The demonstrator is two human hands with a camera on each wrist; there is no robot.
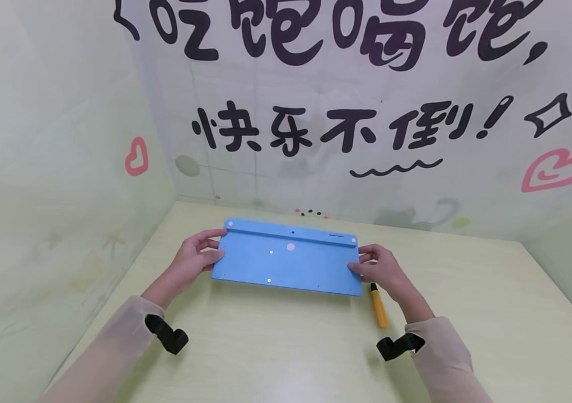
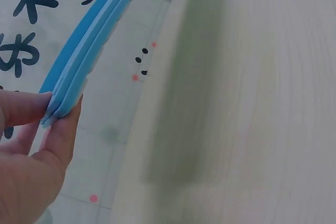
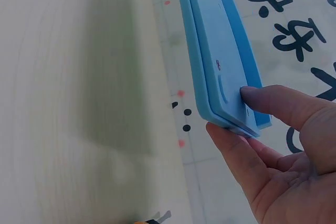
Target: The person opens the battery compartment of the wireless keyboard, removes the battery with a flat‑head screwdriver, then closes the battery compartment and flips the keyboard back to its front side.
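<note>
A blue keyboard (image 1: 286,263) is held up off the table, its flat underside with small round white pads and a raised ridge turned to the head camera. My left hand (image 1: 192,260) pinches its left end, thumb on the underside and fingers behind. At the right end my right hand (image 1: 376,268) pinches it the same way. The left wrist view shows the keyboard (image 2: 89,51) edge-on between thumb and fingers. In the right wrist view the thumb presses on the underside of the keyboard (image 3: 220,51). The key side faces away and is mostly hidden.
An orange stick-like tool with a black tip (image 1: 379,310) lies on the pale wooden table (image 1: 286,347), just below my right hand. A cloth backdrop with large black writing (image 1: 291,129) stands behind the table, and another pale cloth (image 1: 54,168) hangs at the left.
</note>
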